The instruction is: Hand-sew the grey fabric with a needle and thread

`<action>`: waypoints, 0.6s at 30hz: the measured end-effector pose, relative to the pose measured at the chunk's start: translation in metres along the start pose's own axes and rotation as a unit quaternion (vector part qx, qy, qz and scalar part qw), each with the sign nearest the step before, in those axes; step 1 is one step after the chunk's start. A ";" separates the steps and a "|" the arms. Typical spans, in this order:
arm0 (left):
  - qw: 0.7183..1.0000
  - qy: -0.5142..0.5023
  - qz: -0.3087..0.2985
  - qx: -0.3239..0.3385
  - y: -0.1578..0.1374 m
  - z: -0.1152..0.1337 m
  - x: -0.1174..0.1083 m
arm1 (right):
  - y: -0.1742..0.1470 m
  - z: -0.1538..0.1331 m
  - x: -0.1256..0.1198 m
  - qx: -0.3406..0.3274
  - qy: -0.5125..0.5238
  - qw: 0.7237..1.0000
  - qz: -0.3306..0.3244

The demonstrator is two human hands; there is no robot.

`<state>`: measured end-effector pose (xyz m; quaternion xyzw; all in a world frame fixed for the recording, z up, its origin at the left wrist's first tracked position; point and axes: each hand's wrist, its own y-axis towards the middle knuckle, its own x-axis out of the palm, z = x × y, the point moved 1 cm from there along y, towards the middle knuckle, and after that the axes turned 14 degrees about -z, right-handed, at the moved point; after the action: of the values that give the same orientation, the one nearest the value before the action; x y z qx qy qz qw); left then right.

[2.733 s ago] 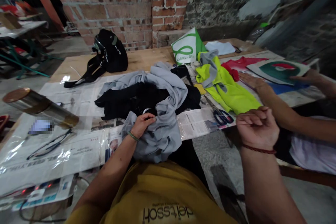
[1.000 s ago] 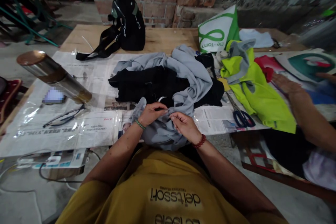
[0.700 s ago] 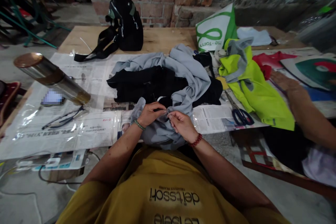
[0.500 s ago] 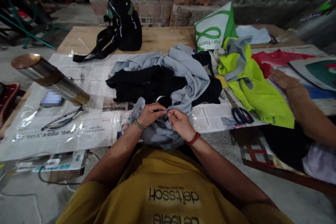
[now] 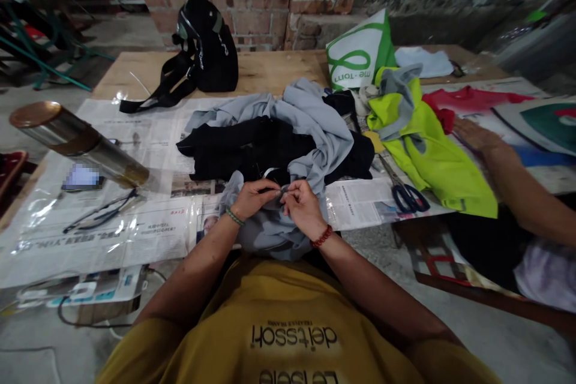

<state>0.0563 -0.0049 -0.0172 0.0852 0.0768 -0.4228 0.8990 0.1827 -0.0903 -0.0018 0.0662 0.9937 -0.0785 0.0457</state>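
My left hand (image 5: 254,199) pinches an edge of the grey garment (image 5: 320,126), thumb against forefinger. Close by, almost tip to tip, my right hand (image 5: 305,209) has its fingers curled in a pinch; what sits between them is too small to make out. The grey cloth hangs below both hands over the table's front edge, into my lap. Its other part lies bunched on the table around a black garment (image 5: 247,147).
Scissors (image 5: 408,197) and a yellow-green garment (image 5: 432,162) lie to the right, near another person's arm (image 5: 517,180) and an iron (image 5: 540,126). On the left stand a steel flask (image 5: 90,147), a phone (image 5: 81,177) and glasses (image 5: 102,213). Behind are a black bag (image 5: 216,48) and a green-white bag (image 5: 355,57).
My right hand's fingers have turned and curled more at the left fingertips. The whole view has shifted slightly; the things on the table lie as before.
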 end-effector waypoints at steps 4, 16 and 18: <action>1.000 0.006 0.000 -0.005 0.000 -0.001 0.001 | -0.001 -0.007 -0.001 0.020 -0.048 0.999 -0.007; 0.999 -0.010 0.031 0.002 0.000 0.001 0.002 | 0.018 -0.056 -0.044 -0.160 -0.333 0.929 0.002; 0.999 -0.016 0.035 0.007 0.000 0.000 0.002 | 0.028 -0.049 -0.042 -0.123 -0.295 0.946 -0.045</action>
<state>0.0577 -0.0068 -0.0177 0.0874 0.0560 -0.3928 0.9138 0.2238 -0.0607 0.0462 -0.0105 0.9395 0.0263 0.3415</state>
